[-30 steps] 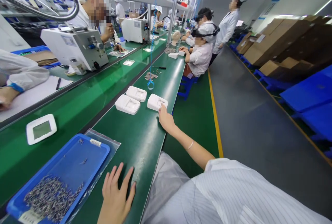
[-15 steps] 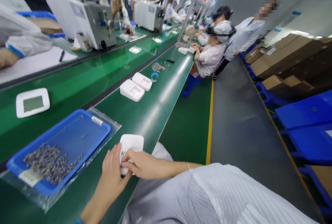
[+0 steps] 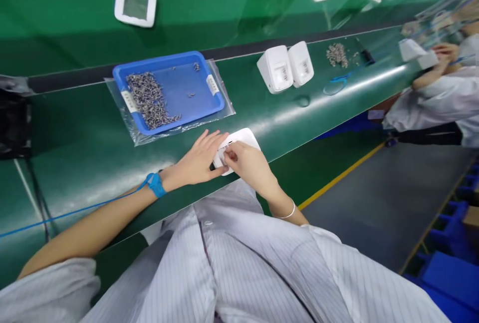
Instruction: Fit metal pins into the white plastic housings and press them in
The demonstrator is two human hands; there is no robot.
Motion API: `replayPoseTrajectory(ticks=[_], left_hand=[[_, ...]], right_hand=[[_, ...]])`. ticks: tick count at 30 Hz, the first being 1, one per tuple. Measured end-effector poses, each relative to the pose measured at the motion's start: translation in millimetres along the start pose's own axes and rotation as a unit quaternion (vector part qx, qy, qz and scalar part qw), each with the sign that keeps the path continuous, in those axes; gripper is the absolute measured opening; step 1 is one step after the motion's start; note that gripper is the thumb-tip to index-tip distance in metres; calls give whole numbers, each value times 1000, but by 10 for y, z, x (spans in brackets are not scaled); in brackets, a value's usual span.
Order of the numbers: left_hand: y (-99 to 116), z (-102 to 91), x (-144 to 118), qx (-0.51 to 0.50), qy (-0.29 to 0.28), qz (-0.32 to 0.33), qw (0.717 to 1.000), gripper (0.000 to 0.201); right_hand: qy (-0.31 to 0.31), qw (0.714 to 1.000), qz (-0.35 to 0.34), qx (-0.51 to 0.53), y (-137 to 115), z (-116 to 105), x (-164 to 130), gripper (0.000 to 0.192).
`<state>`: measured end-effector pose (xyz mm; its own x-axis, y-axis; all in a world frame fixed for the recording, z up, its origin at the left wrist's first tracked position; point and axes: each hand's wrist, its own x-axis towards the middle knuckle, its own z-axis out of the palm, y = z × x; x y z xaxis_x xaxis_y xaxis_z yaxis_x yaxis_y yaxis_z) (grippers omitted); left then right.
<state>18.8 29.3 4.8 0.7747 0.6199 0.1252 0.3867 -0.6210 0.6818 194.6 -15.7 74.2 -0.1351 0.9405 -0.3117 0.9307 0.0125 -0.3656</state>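
Note:
A white plastic housing (image 3: 245,137) with rounded corners lies on the green bench near its front edge. My left hand (image 3: 200,161) holds its left end, long fingers along the far side and thumb at the near side. Over the housing's recess, my right hand (image 3: 247,163) has thumb and fingers pinched together; whatever is between the fingertips is hidden. Behind my left hand, a blue tray (image 3: 183,88) holds a heap of small metal screws (image 3: 149,101) at its left end. A clear plastic bag (image 3: 224,98) lies under the tray.
Two white housings (image 3: 277,68) stand behind and to the right. Beyond them are a pile of small parts (image 3: 337,55) and a blue strap (image 3: 339,81). A square white frame (image 3: 135,2) sits on the rear belt. A blue cord (image 3: 75,213) trails from my left wristband. A co-worker (image 3: 445,83) sits right.
My view has swung left and down, so the tray and housing appear farther from the left edge. Both hands stay at the same housing, the right one still pinched over it.

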Motion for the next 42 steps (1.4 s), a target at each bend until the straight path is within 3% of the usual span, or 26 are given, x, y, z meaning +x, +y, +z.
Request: replayPoseTrajectory(ticks=[5,9,12,17,24,29,31,33,37,39,42], left_hand=[[16,-9,-6,11,-22,2,1000,91],[9,-23,-10,12,-31,2,999,91],[8,-23,-13,14,-29,8,999,91],[6,-14,-17,15,-22,13,1000,93],[-4,-10,-7,-1,-14,14,1000,92],[17,-16,4,-2,-10,11,1000,89],[27,-15,1,-1,-2,2,1000,81],[39,-8,-2,-2,7,-10,1000,67],[82,28,8,13,28,-38,999,50],[101,54,25,19,33,-50,998,49],[111,93,53,18,43,-68,997,48]], right_hand=[[12,998,-11,-68,-62,159,41,23],[76,993,3,-94,-28,260,-16,22],[97,991,-27,-87,14,294,-42,25],[97,992,-14,-77,16,263,-39,31],[25,995,1,-95,-37,206,-8,33],[27,993,-38,-110,8,98,-49,28],[64,995,-64,-49,18,-68,-110,26],[153,982,-87,66,-6,-263,-175,27],[358,880,-126,285,-133,-418,-125,63],[379,859,-128,318,-190,-332,42,70],[363,875,-90,309,-253,-161,341,70]])
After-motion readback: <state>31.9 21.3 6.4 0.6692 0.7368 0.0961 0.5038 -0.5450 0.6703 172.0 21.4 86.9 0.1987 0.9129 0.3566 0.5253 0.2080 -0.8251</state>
